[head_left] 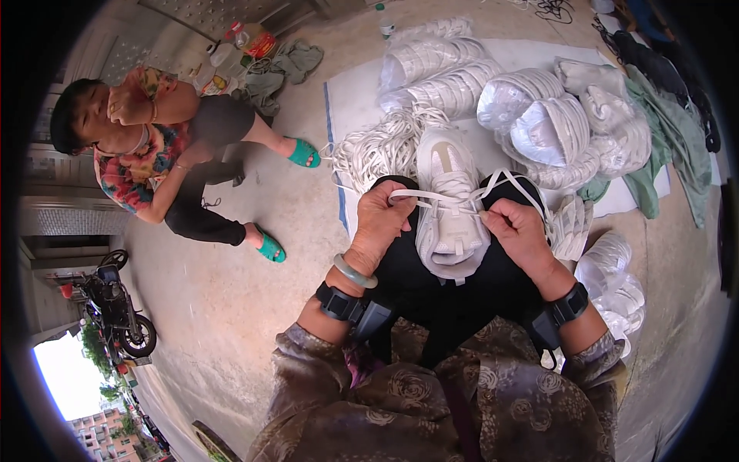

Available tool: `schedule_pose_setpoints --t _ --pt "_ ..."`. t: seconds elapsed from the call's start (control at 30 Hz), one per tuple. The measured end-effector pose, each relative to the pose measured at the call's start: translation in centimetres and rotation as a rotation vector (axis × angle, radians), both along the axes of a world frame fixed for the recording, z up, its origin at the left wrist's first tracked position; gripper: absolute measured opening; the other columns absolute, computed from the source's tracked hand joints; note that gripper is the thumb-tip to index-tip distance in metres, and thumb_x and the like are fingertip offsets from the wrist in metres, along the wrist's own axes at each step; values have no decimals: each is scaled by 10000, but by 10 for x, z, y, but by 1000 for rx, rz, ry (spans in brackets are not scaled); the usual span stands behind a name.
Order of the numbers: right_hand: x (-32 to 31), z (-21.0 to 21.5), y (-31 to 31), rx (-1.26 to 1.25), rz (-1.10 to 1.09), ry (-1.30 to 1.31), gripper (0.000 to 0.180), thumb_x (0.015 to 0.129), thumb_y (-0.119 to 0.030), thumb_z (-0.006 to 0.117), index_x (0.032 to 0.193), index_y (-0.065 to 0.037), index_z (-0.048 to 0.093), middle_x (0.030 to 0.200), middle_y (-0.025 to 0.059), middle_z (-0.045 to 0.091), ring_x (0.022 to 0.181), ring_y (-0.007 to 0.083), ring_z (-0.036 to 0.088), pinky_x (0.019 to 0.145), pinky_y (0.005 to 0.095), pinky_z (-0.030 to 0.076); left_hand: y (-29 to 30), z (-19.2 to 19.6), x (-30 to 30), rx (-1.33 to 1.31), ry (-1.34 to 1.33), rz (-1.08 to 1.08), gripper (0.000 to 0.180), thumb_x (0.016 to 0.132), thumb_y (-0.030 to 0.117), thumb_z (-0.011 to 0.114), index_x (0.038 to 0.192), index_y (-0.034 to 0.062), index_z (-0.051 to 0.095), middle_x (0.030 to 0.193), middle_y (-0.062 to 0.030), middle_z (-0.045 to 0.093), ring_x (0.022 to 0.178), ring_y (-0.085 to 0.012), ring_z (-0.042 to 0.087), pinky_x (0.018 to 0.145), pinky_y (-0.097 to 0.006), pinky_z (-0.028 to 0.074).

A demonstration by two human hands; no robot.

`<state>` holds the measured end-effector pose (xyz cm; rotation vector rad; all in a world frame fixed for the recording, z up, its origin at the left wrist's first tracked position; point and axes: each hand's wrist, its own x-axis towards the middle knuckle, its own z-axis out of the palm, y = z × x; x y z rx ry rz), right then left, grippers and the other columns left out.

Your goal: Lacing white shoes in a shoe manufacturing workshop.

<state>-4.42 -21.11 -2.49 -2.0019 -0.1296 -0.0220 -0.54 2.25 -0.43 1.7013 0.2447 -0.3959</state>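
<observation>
A white sneaker point(449, 231) rests on my lap between my knees, its toe pointing away from me and its heel toward me. White shoelace point(444, 198) crosses over its tongue. My left hand point(382, 218) pinches a loop of the lace at the shoe's left side. At the right side, my right hand point(517, 231) has thumb and finger closed on the other part of the lace, and a loose length arcs above that hand. Just past the toe on the left lies a tangled heap of white laces point(377, 150).
Bundled white shoes in clear plastic point(539, 115) cover much of the white sheet point(350, 88) ahead and right. More wrapped bundles point(616, 285) lie by my right side. At the left sits another person point(165, 146) in green slippers. A motorcycle point(115, 308) stands farther back, and green cloth point(677, 138) lies far right.
</observation>
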Motion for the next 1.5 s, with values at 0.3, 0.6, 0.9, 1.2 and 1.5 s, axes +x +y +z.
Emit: schedule_pose_setpoints --t 0.3,0.6,0.9,1.2,1.5 --pt "2 37 -19 462 -66 522 218 794 -140 634 603 -51 577 552 -61 481 453 29 338 405 231 224 -16 -24 -3 157 -220 7 173 743 -41 591 887 36 534 653 26 502 511 -48 460 423 -200 377" --pt "-19 28 -87 927 -283 762 293 827 -145 599 593 -144 423 475 -87 304 368 31 241 353 210 169 -32 -26 -18 -75 -222 10 95 855 -6 541 933 35 577 775 45 563 669 -23 494 613 -173 412" --pt "-40 31 -126 841 -336 740 263 829 -124 584 621 -135 424 491 -71 327 374 38 264 359 208 194 -26 -42 -22 -70 -323 51 108 779 -12 620 883 19 611 740 31 540 616 -25 463 572 -184 421" --pt "-49 -4 -140 527 -284 761 230 792 -150 650 603 -97 532 491 -58 401 361 33 272 355 212 191 -30 -6 -39 349 -488 -115 381 653 36 738 992 56 566 807 9 470 570 -70 433 519 -208 409" --pt "-24 33 -51 -373 -14 -158 338 747 -273 687 915 -10 559 863 153 581 792 329 571 695 395 454 -13 -20 -43 483 -702 -113 203 723 29 606 900 48 509 660 -57 495 482 -127 448 474 -261 415"
